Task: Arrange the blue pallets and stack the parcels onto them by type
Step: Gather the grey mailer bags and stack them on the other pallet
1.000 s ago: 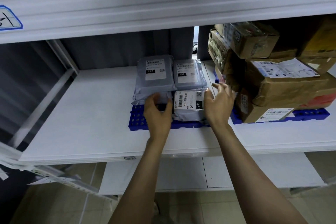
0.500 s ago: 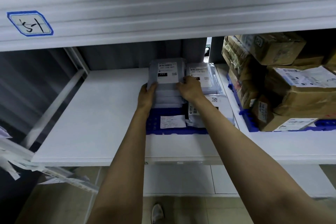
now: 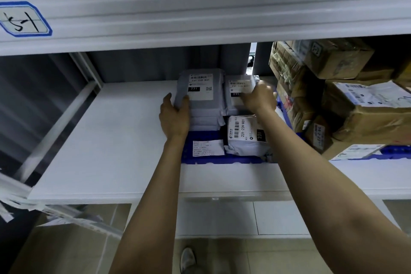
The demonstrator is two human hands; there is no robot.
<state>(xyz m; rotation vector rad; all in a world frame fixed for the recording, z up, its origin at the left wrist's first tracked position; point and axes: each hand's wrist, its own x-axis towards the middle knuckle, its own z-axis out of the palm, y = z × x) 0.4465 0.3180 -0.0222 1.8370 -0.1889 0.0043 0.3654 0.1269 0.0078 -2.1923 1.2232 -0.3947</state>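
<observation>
A blue pallet lies on the white shelf and carries grey mailer bags. My left hand grips the left front corner of the tall stack of grey bags. Blurred by motion, my right hand lies on the second grey stack behind, fingers curled over its right side. A single grey bag sits at the pallet's front right. A loose white label lies flat on the pallet's front left. A second blue pallet on the right holds brown cardboard boxes.
The upper shelf beam hangs low across the view, bearing a blue-bordered tag. A grey upright post stands at the shelf's back left. Bare shelf board spreads left of the pallet. A shoe shows on the tiled floor below.
My right hand moved from the tall left stack over to the back right stack. My left hand kept its place at the tall stack's left corner.
</observation>
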